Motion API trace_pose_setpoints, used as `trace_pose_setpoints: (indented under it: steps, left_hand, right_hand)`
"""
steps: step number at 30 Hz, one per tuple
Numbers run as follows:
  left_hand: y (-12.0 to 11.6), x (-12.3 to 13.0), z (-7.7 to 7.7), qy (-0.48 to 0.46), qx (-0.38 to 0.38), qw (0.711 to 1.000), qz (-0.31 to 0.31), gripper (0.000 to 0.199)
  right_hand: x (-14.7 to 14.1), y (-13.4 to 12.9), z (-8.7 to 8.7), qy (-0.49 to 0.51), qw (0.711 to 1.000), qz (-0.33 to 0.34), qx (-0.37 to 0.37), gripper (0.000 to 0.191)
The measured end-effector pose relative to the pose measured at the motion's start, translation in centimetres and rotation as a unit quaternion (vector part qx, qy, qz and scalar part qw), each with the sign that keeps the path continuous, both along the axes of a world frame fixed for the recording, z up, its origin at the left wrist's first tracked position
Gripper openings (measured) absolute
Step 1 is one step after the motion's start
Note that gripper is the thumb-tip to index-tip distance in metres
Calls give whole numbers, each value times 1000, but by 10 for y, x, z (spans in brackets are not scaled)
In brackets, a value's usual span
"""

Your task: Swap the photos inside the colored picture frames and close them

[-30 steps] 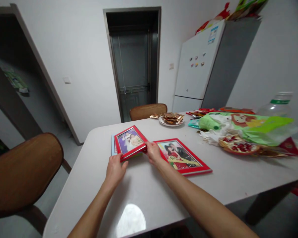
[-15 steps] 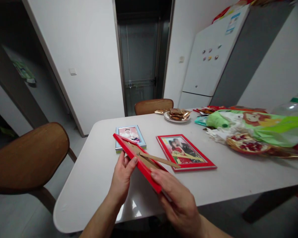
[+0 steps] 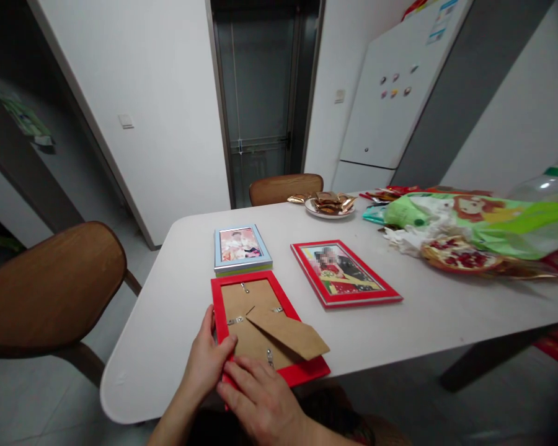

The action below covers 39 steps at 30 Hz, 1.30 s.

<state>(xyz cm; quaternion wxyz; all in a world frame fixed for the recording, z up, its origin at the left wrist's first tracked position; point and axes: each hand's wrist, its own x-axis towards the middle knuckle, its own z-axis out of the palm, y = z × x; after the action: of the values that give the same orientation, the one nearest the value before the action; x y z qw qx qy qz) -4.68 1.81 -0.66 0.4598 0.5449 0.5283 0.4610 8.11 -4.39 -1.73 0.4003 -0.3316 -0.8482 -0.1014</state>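
A red picture frame (image 3: 242, 365) is turned back side up at the table's near edge. Its brown backing is held by small metal clips, and a brown easel stand (image 3: 291, 334) sticks up at an angle. My left hand (image 3: 207, 356) grips the left side, thumb on top. At the lower left corner, my right hand (image 3: 263, 396) holds the near edge, its fingers close to my left thumb. Just beyond lies a light blue picture frame (image 3: 242, 244), face up. To the right, another red frame (image 3: 346, 272) with a photo also lies face up.
On the white table (image 3: 153, 334) stand a plate of wrapped snacks (image 3: 330, 204), an opened pomegranate (image 3: 460, 253), a green plastic bag (image 3: 506, 226) and a large clear bottle (image 3: 553, 179). Wooden chairs (image 3: 56, 285) flank the table's left and far sides.
The red frame has been lowered from a steep tilt and turned, so its back faces up. My right hand has shifted left along it, nearer my left hand.
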Motion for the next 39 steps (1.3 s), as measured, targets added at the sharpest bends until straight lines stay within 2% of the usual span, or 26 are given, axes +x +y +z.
trace_pose_setpoints:
  steps: [3, 5, 7, 10, 12, 14, 17, 19, 24, 30, 36, 39]
  left_hand:
    - [2, -6, -9, 140, 33, 989, 33, 67]
    - [1, -7, -10, 195, 50, 979, 44, 65]
    - [0, -5, -9, 219, 64, 972, 52, 63]
    - [-3, -3, -8, 248, 81, 964, 50, 58]
    - [-3, -3, -9, 275, 94, 956, 40, 55]
    - [-3, -3, -11, 301, 106, 947, 33, 51]
    - [-3, -4, -13, 322, 117, 939, 29, 48]
    - [-3, -4, -14, 329, 119, 937, 27, 48]
    - [-4, -3, -9, 338, 104, 935, 24, 49]
    - [-4, -2, -4, 338, 84, 937, 14, 50]
    - [-6, -1, -3, 324, 82, 942, 23, 51]
    - [-6, 0, -4, 319, 85, 944, 29, 52]
  right_hand:
    - [-10, 2, -9, 3, 1000, -8, -16, 24]
    - [-11, 1, -8, 14, 1000, 4, -28, 22]
    - [-4, 0, 4, 23, 997, 36, -60, 21]
    - [21, 6, 36, 29, 988, 69, -136, 25]
    - [43, 14, 53, 36, 984, 6, -176, 24]
    - [60, 23, 60, 13, 969, -66, -237, 19]
    - [73, 30, 52, -45, 940, -99, -325, 13]
    - [75, 32, 43, -62, 932, -100, -344, 14]
    - [81, 54, 35, -67, 932, -158, -320, 21]
    - [83, 83, 24, -105, 915, -209, -328, 20]
    - [76, 85, 22, -109, 916, -246, -298, 21]
    - [63, 80, 28, -102, 931, -218, -276, 20]
